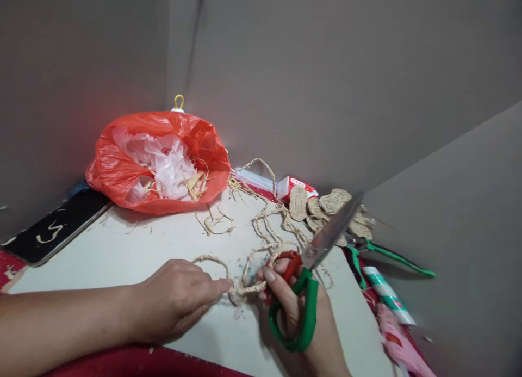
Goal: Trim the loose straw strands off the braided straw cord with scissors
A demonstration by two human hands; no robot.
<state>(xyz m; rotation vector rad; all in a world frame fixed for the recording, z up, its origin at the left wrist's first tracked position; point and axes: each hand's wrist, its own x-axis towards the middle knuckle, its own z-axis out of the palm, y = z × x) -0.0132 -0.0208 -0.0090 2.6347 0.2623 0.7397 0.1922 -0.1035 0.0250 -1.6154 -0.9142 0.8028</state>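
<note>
My left hand (183, 298) is closed on a braided straw cord (248, 290), pinching it between thumb and forefinger near the middle of the white board. My right hand (302, 311) holds a pair of scissors (312, 254) with green and red handles, their blades pointing up and to the right. The thumb and fingertips of that hand also grip the cord a short way from my left hand. From there the cord loops back across the board toward the far edge.
An orange-red plastic bag (122, 175) with straw scraps stands at the back left, beside a black slab (61, 224). Coiled straw pieces (299, 203) and a red-white box (287, 186) lie at the back right. Green-handled pliers (399, 259) and a striped tube (389, 295) line the right edge.
</note>
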